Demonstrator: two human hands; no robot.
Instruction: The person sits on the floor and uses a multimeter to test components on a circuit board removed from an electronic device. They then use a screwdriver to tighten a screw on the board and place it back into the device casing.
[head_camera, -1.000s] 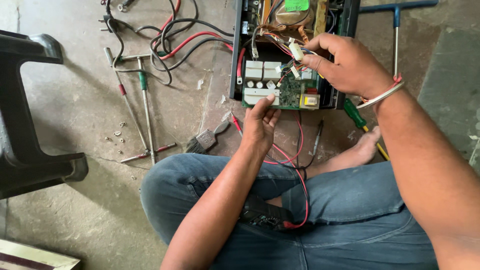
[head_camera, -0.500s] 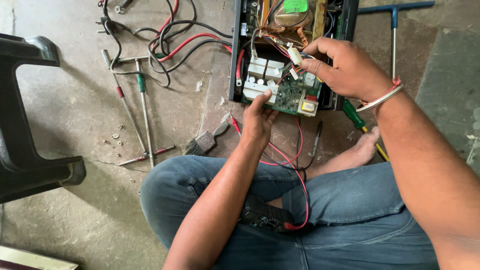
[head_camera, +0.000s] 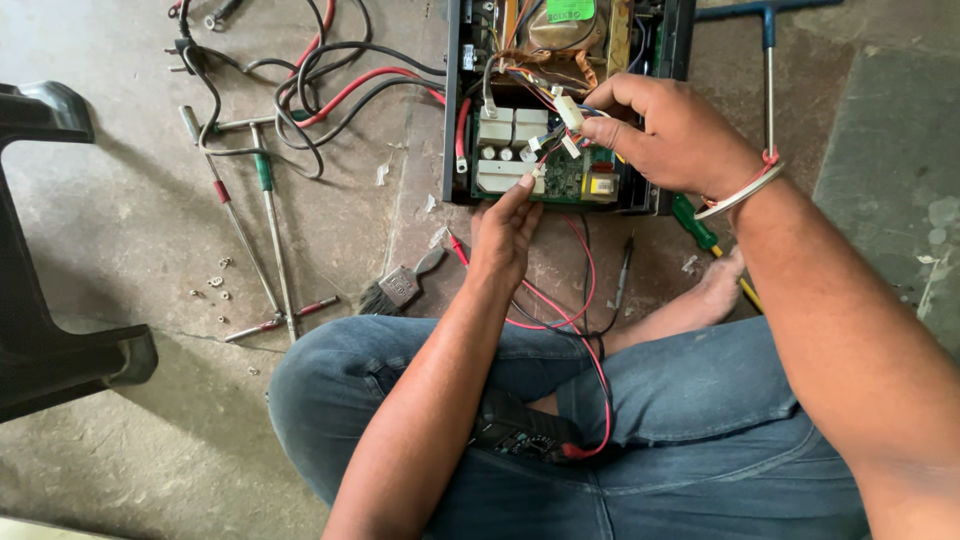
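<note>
An open black electronics case (head_camera: 455, 110) lies on the floor with a green circuit board (head_camera: 572, 182) and white blocks inside. My left hand (head_camera: 505, 232) pinches a red test probe (head_camera: 456, 246), its tip at the board's front edge. Over the board, my right hand (head_camera: 672, 130) holds a small white connector (head_camera: 568, 110) on a bundle of coloured wires. A red lead (head_camera: 592, 335) runs down to a black meter (head_camera: 525, 435) on my lap. A black probe (head_camera: 622, 270) lies on the floor, untouched.
Red and black cables (head_camera: 330, 85) coil at the upper left. T-handle tools (head_camera: 268, 235), loose screws (head_camera: 215, 285) and a small brush (head_camera: 400, 287) lie left of my knee. A black plastic seat (head_camera: 50, 280) stands far left. A green screwdriver (head_camera: 700, 225) and blue T-handle (head_camera: 766, 60) lie right.
My left hand has moved up a little, bringing the probe tip to the board's front edge. My right hand stays over the board with the connector.
</note>
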